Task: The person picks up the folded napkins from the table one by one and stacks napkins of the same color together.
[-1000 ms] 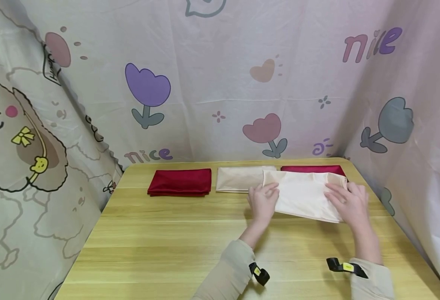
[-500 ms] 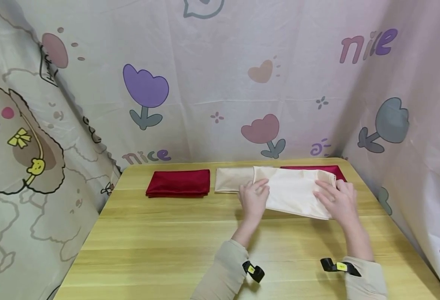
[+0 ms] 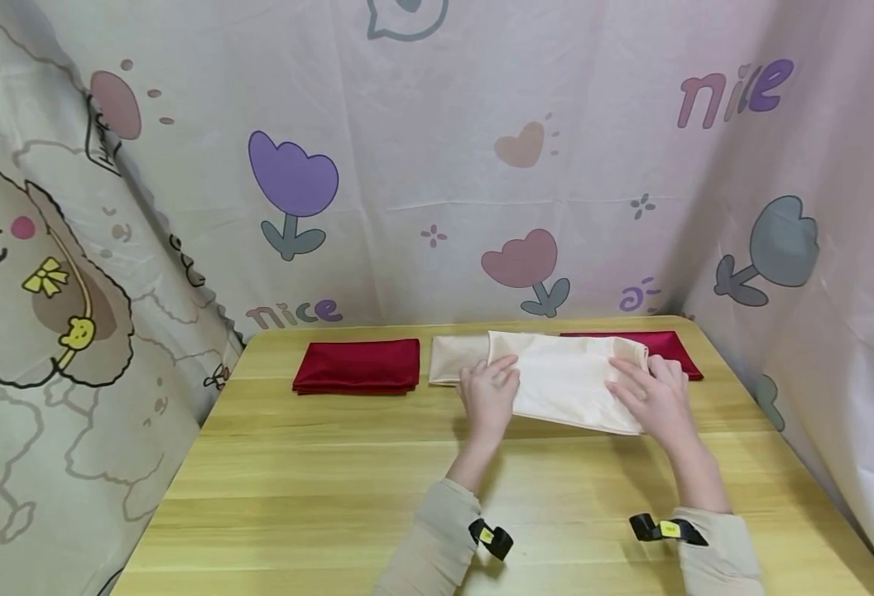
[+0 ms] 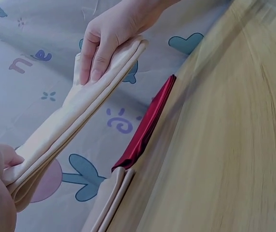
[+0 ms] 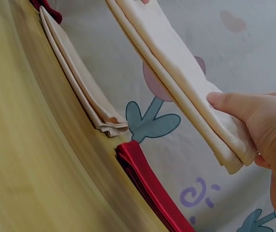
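Between my two hands a folded cream cloth (image 3: 567, 381) is held up off the table, its layered edge showing in both wrist views. My left hand (image 3: 487, 397) grips its left end, with thumb and fingers on opposite faces. The right hand (image 3: 656, 401) pinches the right end the same way; its thumb lies on the cloth in the right wrist view. Behind it, a folded beige cloth (image 3: 452, 356) on the table is partly covered in the head view. A folded dark red cloth (image 3: 679, 352) at the back right is partly hidden too.
Another folded dark red cloth (image 3: 358, 366) lies at the back left of the wooden table (image 3: 295, 497). A printed curtain (image 3: 407, 165) hangs right behind the table's back edge and along both sides.
Both hands have carried the cream cloth to the left, so more of the right red cloth shows and more of the beige one is covered. The cloths on the table have stayed put.
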{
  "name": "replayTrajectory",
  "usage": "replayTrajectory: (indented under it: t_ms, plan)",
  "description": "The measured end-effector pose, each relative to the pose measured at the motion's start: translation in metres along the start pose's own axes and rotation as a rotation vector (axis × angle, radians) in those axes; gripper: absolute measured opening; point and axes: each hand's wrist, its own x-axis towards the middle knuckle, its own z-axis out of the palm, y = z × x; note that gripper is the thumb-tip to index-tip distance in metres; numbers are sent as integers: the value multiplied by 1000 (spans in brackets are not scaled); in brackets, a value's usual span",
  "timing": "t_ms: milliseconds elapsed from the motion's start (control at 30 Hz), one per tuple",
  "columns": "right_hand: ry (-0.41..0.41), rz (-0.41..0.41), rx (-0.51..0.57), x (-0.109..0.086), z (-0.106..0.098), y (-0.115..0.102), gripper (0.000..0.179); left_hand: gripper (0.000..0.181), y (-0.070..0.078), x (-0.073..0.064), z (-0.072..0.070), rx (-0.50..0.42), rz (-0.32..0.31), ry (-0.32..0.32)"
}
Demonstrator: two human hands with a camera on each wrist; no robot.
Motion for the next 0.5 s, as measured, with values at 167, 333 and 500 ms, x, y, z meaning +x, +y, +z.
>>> replayTrajectory:
  t_ms: [167, 333, 500]
  plan:
    - [-10, -4, 10, 3, 5, -3, 41, 20, -4, 3, -5, -1, -17, 0]
    - [-9, 5, 18, 5, 11, -7, 40, 20, -9, 5, -10, -21, -55, -9]
    - [10, -4, 40, 8, 17, -11, 39, 21, -14, 6, -12, -28, -38, 10]
